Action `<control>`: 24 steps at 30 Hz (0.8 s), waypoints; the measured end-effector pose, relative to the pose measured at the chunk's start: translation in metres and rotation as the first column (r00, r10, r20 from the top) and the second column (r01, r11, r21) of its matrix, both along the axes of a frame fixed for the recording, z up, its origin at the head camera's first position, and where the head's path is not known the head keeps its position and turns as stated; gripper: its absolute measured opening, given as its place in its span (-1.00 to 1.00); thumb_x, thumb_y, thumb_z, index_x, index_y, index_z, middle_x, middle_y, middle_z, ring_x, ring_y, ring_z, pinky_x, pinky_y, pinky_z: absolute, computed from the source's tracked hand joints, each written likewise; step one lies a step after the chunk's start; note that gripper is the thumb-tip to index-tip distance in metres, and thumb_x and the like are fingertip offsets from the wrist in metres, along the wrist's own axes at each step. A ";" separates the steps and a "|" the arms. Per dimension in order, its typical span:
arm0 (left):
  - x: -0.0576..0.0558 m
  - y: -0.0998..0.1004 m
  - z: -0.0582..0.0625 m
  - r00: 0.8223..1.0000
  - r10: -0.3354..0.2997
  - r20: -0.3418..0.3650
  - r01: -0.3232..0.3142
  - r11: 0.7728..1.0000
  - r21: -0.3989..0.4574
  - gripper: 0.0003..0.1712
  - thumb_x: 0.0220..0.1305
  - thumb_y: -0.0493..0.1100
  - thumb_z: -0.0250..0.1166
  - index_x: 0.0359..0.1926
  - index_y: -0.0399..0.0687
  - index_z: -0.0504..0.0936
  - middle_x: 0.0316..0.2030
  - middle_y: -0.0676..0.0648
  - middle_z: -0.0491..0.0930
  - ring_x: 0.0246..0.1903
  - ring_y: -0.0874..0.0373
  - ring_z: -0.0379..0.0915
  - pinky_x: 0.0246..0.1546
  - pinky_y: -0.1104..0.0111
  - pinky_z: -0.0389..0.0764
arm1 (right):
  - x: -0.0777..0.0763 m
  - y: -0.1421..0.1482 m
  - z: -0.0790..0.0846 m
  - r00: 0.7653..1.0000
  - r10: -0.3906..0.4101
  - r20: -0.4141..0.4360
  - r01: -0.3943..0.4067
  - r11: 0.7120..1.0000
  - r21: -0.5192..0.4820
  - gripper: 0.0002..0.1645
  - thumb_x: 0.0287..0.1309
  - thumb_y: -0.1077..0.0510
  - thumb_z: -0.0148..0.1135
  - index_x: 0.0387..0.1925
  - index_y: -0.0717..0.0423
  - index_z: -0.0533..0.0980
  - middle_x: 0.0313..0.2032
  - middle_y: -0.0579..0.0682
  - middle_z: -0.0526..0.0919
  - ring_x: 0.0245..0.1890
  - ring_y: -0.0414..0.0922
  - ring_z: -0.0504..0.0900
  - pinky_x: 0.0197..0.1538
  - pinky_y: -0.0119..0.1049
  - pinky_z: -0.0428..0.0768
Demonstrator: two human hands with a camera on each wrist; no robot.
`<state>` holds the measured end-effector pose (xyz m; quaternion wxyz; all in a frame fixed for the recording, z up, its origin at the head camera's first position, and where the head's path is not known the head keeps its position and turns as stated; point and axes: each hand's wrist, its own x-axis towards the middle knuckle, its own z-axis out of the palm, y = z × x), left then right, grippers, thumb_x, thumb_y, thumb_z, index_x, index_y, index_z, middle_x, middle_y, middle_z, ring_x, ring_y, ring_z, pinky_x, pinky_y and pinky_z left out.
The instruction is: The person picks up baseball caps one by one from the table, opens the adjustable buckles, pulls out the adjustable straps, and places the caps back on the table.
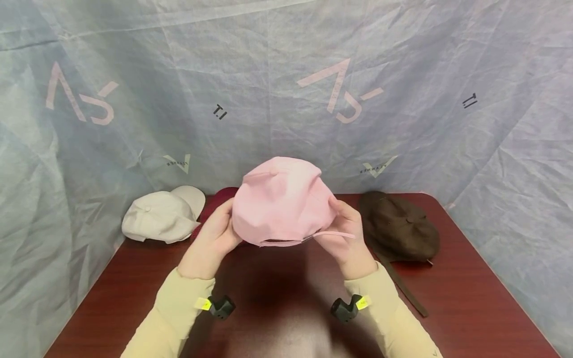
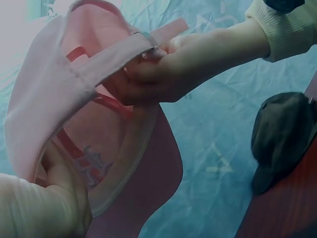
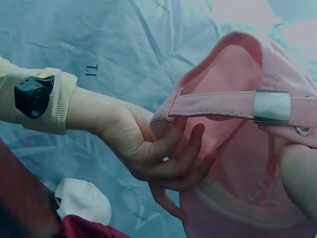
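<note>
The left hand (image 1: pixel 214 236) and right hand (image 1: pixel 343 233) grip opposite sides of the pink cap (image 1: pixel 282 204), held between them at mid-frame above the desk (image 1: pixel 470 293). Neither is nearer; the back strap (image 3: pixel 215 104) faces the head view's bottom edge.

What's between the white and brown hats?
In the head view: a dark red hat, plus a pink hat held by left hand and right hand.

Booth-like recording setup, printed sheeting (image 1: pixel 268 84) on three sides, reddish table (image 1: pixel 465 288), wrist cameras (image 1: pixel 222 307)
</note>
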<state>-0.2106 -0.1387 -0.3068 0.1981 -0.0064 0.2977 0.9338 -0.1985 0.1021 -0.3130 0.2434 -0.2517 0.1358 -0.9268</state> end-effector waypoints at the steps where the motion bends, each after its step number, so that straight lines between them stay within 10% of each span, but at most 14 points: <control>1: -0.002 0.004 -0.001 1.000 -0.004 0.023 0.004 1.000 0.002 -0.69 0.43 -0.21 -0.07 -0.34 -0.08 0.59 -0.35 0.07 0.54 -0.32 0.29 0.46 -0.20 0.49 0.49 | 0.000 0.003 -0.001 1.000 0.000 0.005 0.000 1.000 -0.013 -0.65 0.27 0.29 0.03 0.08 0.23 0.40 0.03 0.04 0.54 0.05 -0.10 0.48 0.20 -0.26 0.37; 15: -0.010 0.062 -0.022 0.995 0.012 0.096 -0.019 0.997 0.075 -0.72 0.36 -0.19 0.01 -0.38 -0.08 0.64 -0.40 0.08 0.58 -0.36 0.34 0.52 -0.21 0.55 0.56 | 0.005 0.030 -0.003 0.998 0.056 0.042 -0.048 0.985 -0.167 -0.68 0.38 0.21 -0.13 0.05 0.27 0.40 0.00 0.12 0.52 0.04 0.01 0.46 0.18 -0.15 0.38; 24: -0.008 0.078 -0.035 0.984 -0.083 0.158 0.056 0.984 0.170 -0.62 0.44 -0.14 -0.06 -0.41 -0.15 0.61 -0.45 -0.05 0.59 -0.48 0.18 0.53 -0.41 0.47 0.59 | 0.010 0.041 -0.008 0.995 0.098 0.011 -0.092 0.968 -0.235 -0.74 0.38 0.22 -0.21 -0.12 0.34 0.34 -0.15 0.20 0.48 -0.13 0.06 0.45 -0.09 -0.24 0.50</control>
